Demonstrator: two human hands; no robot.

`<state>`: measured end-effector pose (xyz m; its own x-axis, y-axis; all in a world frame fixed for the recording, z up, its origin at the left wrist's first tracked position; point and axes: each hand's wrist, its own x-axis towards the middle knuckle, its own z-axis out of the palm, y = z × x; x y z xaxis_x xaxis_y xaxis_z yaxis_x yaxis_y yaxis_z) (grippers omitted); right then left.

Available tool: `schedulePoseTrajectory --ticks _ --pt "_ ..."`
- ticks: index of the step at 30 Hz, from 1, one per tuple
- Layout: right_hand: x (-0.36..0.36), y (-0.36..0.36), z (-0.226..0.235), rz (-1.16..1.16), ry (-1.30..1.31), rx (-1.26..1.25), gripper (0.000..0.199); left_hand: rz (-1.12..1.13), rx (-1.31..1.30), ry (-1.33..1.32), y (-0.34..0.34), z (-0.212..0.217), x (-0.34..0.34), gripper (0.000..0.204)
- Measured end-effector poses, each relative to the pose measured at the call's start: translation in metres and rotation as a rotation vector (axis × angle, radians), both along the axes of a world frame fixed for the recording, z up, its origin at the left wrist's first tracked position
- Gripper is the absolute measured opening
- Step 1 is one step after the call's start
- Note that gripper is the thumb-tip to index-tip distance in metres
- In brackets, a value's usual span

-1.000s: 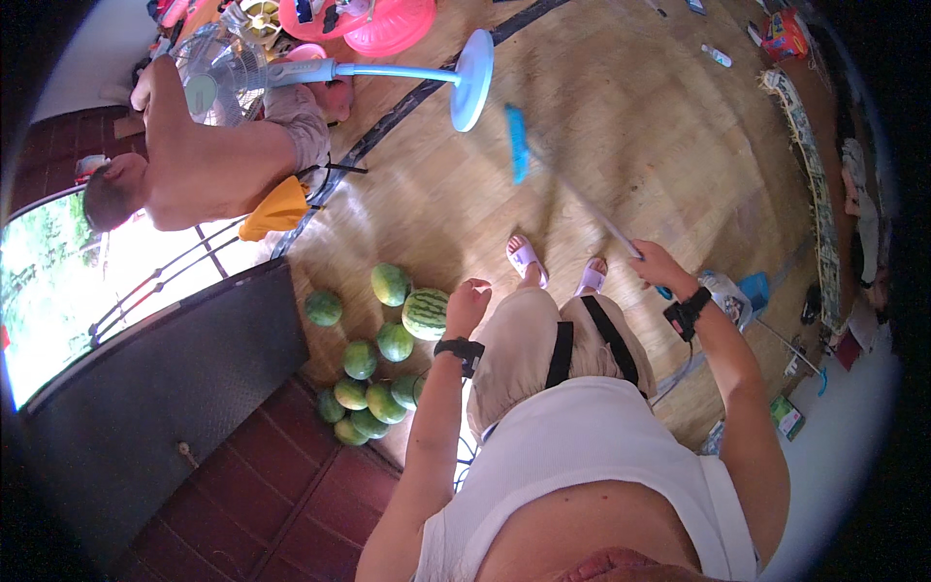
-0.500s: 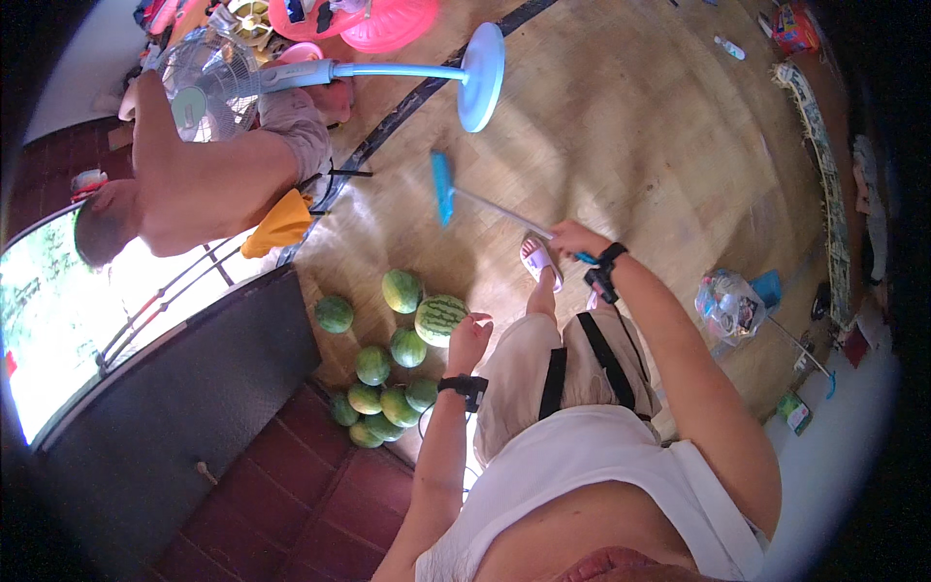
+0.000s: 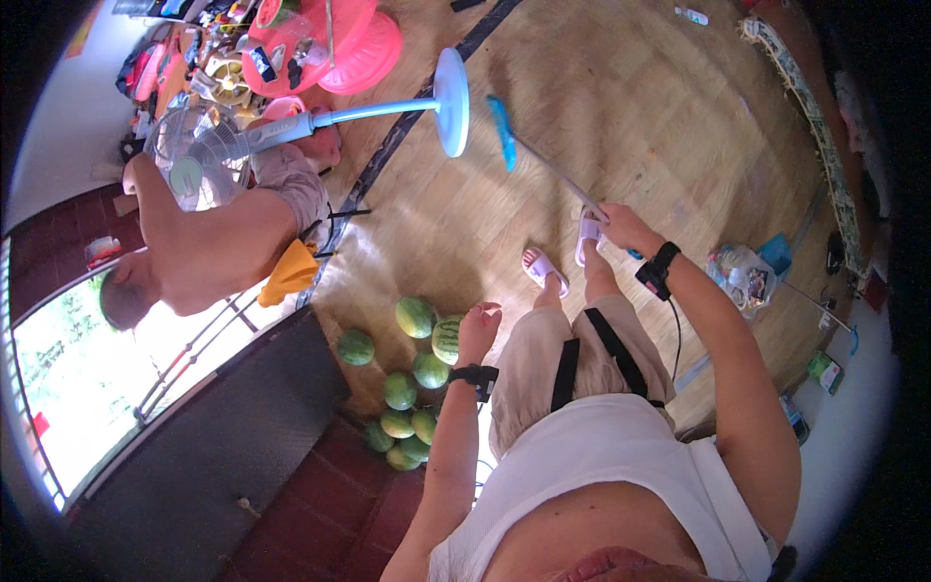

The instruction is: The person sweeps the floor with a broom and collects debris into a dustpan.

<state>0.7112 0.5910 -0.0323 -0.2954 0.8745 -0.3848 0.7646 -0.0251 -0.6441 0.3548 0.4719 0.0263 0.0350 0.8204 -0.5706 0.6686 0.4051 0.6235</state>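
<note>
Two hands of ours are in view; our right hand (image 3: 630,230) has its grip closed around the pale stick of a broom (image 3: 558,176), with a blue end piece showing just below the palm; the broom's blue head (image 3: 501,133) lies ahead of us over the wooden floor (image 3: 630,116), near the round base of the blue standing fan (image 3: 378,110), though we cannot tell whether its bristles touch down; our left hand (image 3: 478,332) hangs with its grip half spread, fingers loosely bent, partly covering the striped watermelon (image 3: 446,339) from our view; more green watermelons (image 3: 400,390) lie clustered left of that arm; a person (image 3: 228,247) sits beyond them, close to the fan; to our right rests a filled plastic bag (image 3: 745,281).
</note>
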Motion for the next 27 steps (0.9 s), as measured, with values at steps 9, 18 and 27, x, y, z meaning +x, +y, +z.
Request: schedulePoseTrajectory --ticks 9,18,27 --pt "-0.029 0.066 -0.05 -0.166 0.25 -0.372 0.02 0.004 -0.029 0.065 0.016 0.023 0.07 0.02" --pt "0.125 0.119 -0.036 -0.323 0.195 -0.524 0.02 0.055 -0.061 0.055 0.028 0.023 0.117 0.021" --pt "0.185 0.074 -0.033 -0.032 -0.326 0.126 0.019 -0.072 0.025 0.041 0.059 0.034 0.145 0.019"
